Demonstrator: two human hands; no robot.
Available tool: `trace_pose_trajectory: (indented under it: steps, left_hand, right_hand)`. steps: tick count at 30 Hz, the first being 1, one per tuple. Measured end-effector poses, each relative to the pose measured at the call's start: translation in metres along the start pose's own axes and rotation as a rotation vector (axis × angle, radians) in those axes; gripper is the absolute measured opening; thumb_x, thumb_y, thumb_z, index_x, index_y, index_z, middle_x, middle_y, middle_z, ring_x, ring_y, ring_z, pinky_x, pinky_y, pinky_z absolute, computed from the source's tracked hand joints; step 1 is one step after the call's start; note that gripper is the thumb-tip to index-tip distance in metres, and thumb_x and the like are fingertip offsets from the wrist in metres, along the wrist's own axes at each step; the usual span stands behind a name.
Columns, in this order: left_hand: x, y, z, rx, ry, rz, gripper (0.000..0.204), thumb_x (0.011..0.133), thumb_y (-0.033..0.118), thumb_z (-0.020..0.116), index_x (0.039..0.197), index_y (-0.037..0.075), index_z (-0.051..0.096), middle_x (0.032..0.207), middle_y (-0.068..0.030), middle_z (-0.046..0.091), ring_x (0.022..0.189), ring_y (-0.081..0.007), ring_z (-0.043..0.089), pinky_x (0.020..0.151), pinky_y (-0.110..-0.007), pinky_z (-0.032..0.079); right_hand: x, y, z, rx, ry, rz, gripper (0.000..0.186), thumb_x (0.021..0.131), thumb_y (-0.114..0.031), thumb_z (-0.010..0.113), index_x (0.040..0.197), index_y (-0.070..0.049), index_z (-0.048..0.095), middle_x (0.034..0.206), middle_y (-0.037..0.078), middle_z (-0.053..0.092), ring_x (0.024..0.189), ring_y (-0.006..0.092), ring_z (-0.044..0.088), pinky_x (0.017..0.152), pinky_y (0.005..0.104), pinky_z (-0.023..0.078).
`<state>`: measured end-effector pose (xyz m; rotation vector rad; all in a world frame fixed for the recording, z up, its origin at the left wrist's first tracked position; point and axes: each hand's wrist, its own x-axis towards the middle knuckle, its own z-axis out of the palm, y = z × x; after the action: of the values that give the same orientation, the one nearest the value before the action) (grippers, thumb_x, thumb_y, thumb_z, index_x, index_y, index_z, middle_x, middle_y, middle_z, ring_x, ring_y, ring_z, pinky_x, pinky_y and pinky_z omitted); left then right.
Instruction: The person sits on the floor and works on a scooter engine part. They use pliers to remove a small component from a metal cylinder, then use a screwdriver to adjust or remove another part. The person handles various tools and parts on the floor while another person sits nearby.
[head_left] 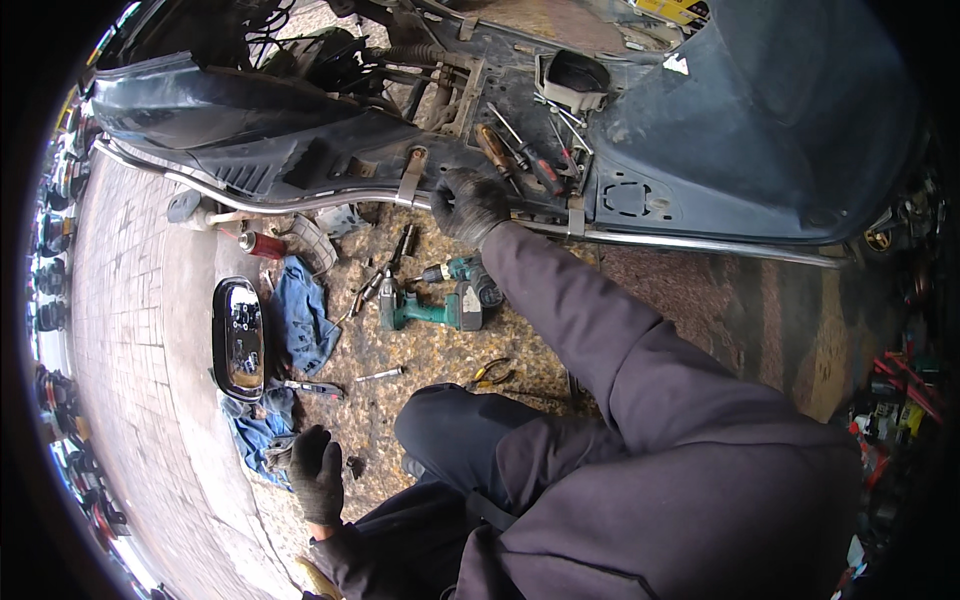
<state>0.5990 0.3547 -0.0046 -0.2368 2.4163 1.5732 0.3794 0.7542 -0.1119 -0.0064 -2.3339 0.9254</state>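
Note:
My right hand (468, 205), in a dark work glove, is closed at the bright metal side rail (350, 197) of a scooter, beside a flat metal bracket (411, 178). Its fingers curl at the rail; the palm side is hidden. My left hand (317, 475), also gloved, is low on the left in front of a blue rag (258, 425). The thumb points up, but the other fingers blend with greyish cloth, so their grip is unclear. Just above the right hand, screwdrivers (540, 168) and pliers (566, 150) lie on the scooter's dark footboard (470, 150).
Green cordless power tools (430, 312) lie on the stained floor by my knee. Around them are a black tray with small parts (240, 340), a second blue rag (303, 315), a red can (262, 245) and yellow-handled pliers (492, 372). The scooter's large dark panel (740, 130) fills the upper right.

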Motion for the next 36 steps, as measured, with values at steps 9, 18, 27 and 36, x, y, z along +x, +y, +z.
trace_pose_trajectory:
  steps: [9, 18, 27, 36]
  left_hand:
    - [-0.006, 0.019, 0.003, 0.051, 0.028, -0.122, 0.030, 0.087, 0.000, 0.062, 0.117, -0.002, 0.056, 0.076, -0.0048, 0.062, 0.066, -0.0108, 0.058, 0.059, -0.025, 0.047]
    - [-0.009, 0.023, -0.002, 0.426, 0.149, -0.066, 0.031, 0.078, 0.023, 0.074, 0.072, 0.000, 0.055, 0.064, -0.0145, 0.056, 0.060, -0.0270, 0.056, 0.057, -0.039, 0.044]
    - [-0.031, 0.026, -0.001, 0.390, 0.034, 0.061, 0.025, 0.081, 0.017, 0.071, 0.096, 0.000, 0.062, 0.080, -0.0132, 0.065, 0.073, -0.0225, 0.063, 0.065, -0.035, 0.049]
    - [-0.055, 0.059, 0.022, 0.341, -0.003, 0.115, 0.030, 0.077, 0.008, 0.072, 0.103, -0.002, 0.061, 0.088, -0.0123, 0.067, 0.080, -0.0197, 0.065, 0.072, -0.031, 0.052]
  right_hand:
    - [0.001, 0.004, 0.002, -0.054, -0.047, -0.010, 0.012, 0.073, -0.020, 0.068, 0.074, -0.010, 0.061, 0.076, 0.014, 0.064, 0.070, 0.0347, 0.063, 0.060, 0.0433, 0.051]
    - [-0.005, 0.040, 0.028, 0.509, -0.090, 0.082, 0.007, 0.087, -0.012, 0.064, 0.087, -0.005, 0.062, 0.084, 0.005, 0.061, 0.076, 0.0137, 0.056, 0.067, 0.0296, 0.047]
    - [-0.005, 0.053, 0.045, 0.228, -0.199, 0.102, 0.005, 0.082, -0.004, 0.065, 0.086, -0.006, 0.064, 0.084, 0.004, 0.062, 0.075, 0.0143, 0.059, 0.065, 0.0273, 0.049]
    - [0.071, 0.109, -0.064, 0.628, 0.141, 0.786, 0.027, 0.080, -0.033, 0.073, 0.088, -0.010, 0.062, 0.062, 0.004, 0.056, 0.048, 0.0174, 0.048, 0.045, 0.0355, 0.039]
